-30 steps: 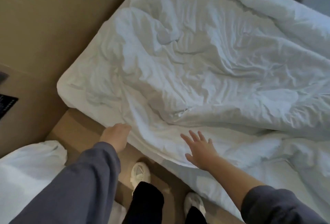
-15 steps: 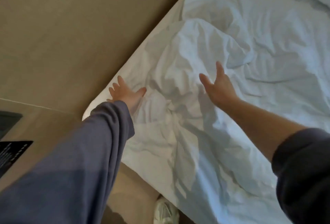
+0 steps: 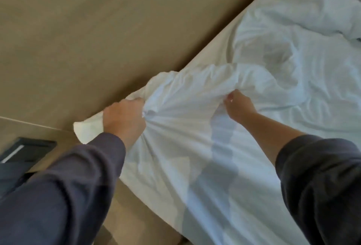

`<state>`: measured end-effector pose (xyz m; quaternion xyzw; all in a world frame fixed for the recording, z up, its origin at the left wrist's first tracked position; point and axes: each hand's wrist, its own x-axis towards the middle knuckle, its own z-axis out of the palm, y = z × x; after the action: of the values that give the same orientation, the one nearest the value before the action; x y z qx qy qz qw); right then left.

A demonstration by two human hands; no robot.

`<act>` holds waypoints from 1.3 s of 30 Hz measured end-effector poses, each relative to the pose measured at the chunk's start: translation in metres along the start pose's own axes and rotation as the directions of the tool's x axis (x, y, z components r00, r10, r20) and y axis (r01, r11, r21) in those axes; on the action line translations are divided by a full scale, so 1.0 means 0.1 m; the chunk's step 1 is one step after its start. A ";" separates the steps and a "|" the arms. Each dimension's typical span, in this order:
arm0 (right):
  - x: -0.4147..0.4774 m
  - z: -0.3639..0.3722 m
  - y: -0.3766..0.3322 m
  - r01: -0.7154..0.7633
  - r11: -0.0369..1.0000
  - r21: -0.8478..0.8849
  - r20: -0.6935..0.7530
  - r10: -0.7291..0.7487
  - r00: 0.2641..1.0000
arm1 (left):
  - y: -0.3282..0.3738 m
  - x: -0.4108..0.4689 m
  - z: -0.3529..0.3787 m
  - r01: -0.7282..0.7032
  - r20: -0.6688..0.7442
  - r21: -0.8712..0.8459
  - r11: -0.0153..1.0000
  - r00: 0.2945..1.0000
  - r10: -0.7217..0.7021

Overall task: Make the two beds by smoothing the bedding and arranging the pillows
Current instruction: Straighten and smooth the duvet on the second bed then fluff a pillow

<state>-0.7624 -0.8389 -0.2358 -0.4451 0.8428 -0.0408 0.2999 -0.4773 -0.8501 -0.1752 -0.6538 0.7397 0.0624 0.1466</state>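
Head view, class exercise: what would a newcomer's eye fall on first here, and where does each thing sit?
The two bare hands at centre stand out first. The left hand grips a bunched fistful of the crumpled white fabric bed cover at the bed's corner, and the right hand pinches the same cover further right, with folds drawn between them. A plain tan wall panel fills the upper left, right beside that corner.
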 end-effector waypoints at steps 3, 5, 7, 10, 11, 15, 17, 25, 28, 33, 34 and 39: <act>0.01 -0.26 -0.41 0.095 0.995 0.042 -0.132 -0.088 0.987 | -0.18 -0.06 -0.07 -0.056 0.077 0.195 0.979 0.996 0.042; 0.02 -0.41 -0.50 0.140 0.990 -0.033 -0.157 -0.144 0.977 | -0.22 -0.10 0.04 -0.041 0.180 0.238 0.970 0.984 -0.002; 0.06 -0.48 -0.43 0.145 0.984 -0.107 -0.061 -0.152 0.986 | -0.18 -0.16 0.20 0.003 0.268 0.244 0.970 0.961 -0.070; 0.08 -0.43 -0.16 0.156 0.971 -0.183 0.067 -0.146 0.987 | 0.01 -0.15 0.34 -0.013 0.252 0.155 0.988 0.967 -0.027; 0.09 -0.40 -0.07 0.172 0.962 -0.210 0.087 -0.157 0.984 | 0.10 -0.12 0.36 -0.055 0.206 0.070 0.996 0.978 0.040; 0.26 -0.43 -0.05 0.297 0.878 -0.374 -0.012 -0.325 0.946 | 0.58 0.20 0.34 -0.226 0.005 -0.267 0.937 0.972 0.236; 0.42 -0.53 -0.21 0.368 0.839 -0.401 -0.024 -0.411 0.911 | 0.76 0.48 0.29 -0.236 -0.040 -0.329 0.914 0.971 0.236; 1.02 -0.12 0.04 0.143 0.795 -0.590 0.100 -0.104 0.990 | 1.07 1.01 0.71 -0.109 0.149 -0.290 0.951 0.976 0.158; 1.16 0.01 0.16 0.273 0.745 -0.609 0.040 -0.315 0.948 | 1.21 0.98 0.92 -0.226 0.133 -0.134 0.965 0.961 0.243; 1.13 -0.26 -0.23 0.448 0.834 -0.322 -0.453 -0.551 0.701 | 0.98 1.06 0.57 -0.095 -0.371 -0.264 0.960 0.929 -0.010; 1.18 -0.39 -0.42 0.508 0.838 -0.200 -0.534 -0.528 0.660 | 0.88 1.13 0.45 -0.044 -0.459 -0.327 0.944 0.881 -0.118; 1.21 -0.04 -0.75 0.516 0.827 -0.224 0.076 -0.513 0.855 | 1.17 1.02 0.65 0.039 -0.307 -0.354 0.935 0.939 -0.156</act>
<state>-0.7611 -0.9785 -0.2637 -0.6882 0.6886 -0.0166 0.2282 -0.5943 -0.9121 -0.2784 -0.7067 0.6977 0.0722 -0.0923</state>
